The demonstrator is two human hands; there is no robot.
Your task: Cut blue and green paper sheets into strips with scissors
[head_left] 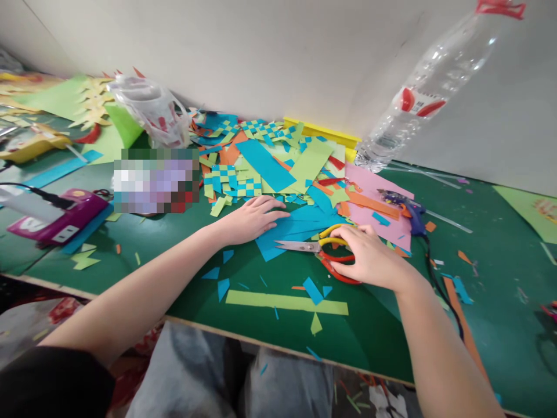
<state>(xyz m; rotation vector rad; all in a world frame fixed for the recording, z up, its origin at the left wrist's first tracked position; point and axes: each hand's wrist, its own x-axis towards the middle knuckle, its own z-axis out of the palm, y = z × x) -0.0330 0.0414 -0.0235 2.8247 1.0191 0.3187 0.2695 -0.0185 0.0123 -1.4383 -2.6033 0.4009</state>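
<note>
My left hand lies palm down at the near edge of the paper pile, its fingers stretched out over blue paper. With my right hand I hold scissors that have one yellow and one red handle loop. Their blades point left over the blue paper and stand slightly apart, with no paper clearly between them. Closer to me lies a long light-green paper strip. Small blue scraps are scattered around it. Blue-and-green woven paper pieces sit in the pile behind my left hand.
A tall plastic bottle stands at the back right. Beside pink paper lies a blue glue gun with a black cord. To the left are a purple power strip, a plastic-wrapped cup and a blurred-out patch. The wall closes off the back.
</note>
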